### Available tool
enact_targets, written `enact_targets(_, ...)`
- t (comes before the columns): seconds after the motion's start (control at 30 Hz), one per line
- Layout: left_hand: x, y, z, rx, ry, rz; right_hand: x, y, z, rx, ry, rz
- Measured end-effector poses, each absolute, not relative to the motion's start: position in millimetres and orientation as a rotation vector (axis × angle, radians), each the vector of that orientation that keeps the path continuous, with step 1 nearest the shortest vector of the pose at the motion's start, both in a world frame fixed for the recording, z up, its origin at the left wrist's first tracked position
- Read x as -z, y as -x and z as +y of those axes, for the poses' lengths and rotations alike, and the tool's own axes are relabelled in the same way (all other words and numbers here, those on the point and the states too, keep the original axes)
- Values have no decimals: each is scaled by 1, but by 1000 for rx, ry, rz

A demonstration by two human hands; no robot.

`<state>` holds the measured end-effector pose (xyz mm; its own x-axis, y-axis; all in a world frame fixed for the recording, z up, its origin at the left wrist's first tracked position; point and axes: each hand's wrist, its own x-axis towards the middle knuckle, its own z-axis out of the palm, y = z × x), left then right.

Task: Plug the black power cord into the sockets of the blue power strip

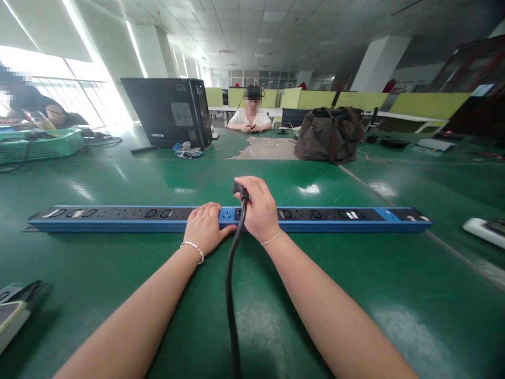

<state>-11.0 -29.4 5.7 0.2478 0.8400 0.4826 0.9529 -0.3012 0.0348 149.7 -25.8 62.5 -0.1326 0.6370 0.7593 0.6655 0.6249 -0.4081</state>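
Note:
A long blue power strip [118, 226] with a row of black sockets lies across the green table. My left hand [204, 226] rests on the strip left of its middle, fingers over the top and thumb along the front edge, gripping it. Just right of that thumb, a blue socket section [227, 213] shows. My right hand [260, 208] is closed on a black power plug [240, 188], held above the strip. From the plug a thick black cable [231, 273] runs down toward me. The plug's pins are hidden from view.
Behind the strip stand a black computer case [165, 113], gloves [187, 151] and a brown bag [329, 136]. A green basket [51, 145] is at left, a white device [487, 231] at right. One person [249, 118] sits across the table; another [51, 108] is far left.

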Motion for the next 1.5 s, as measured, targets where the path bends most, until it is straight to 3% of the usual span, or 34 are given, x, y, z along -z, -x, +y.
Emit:
enact_targets(0.3,-4,12,-27,573,2244,-1679,-17,-249,-22,18,1073,-1796)
enact_targets(1.5,-4,12,-27,595,2240,-1692,-6,-236,-38,250,1258,-2006)
